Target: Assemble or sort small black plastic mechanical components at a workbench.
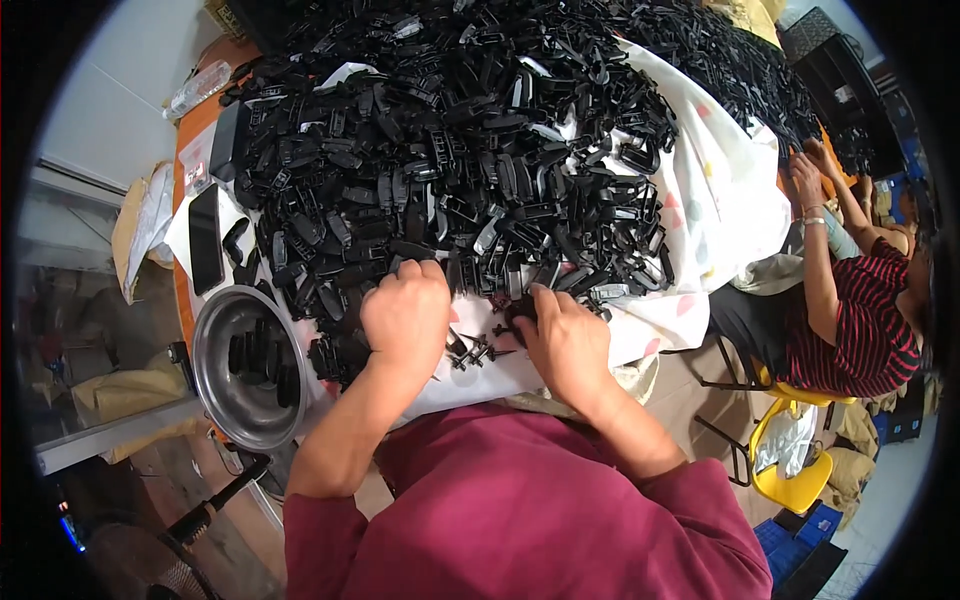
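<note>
A big heap of small black plastic clip-like parts (400, 190) covers the table in front of me. My left hand (405, 315) is at the heap's near edge, its fingers curled down; whatever they grip is hidden beneath them. To its right, my right hand (568, 345) pinches a small black plastic part (518, 312) between thumb and fingers. Between the two hands, several thin dark pin-like pieces (472, 350) lie on the pale cloth. A steel bowl (215, 395) with a few black parts (262, 355) in it stands left of my left forearm.
On the left, a phone (205, 240) lies by the table edge, with a clear plastic bottle (198, 90) farther back. White patterned cloth (720, 190) is bunched at the right. Beyond it, a person in a striped shirt (855, 320) sits near a yellow stool (790, 480).
</note>
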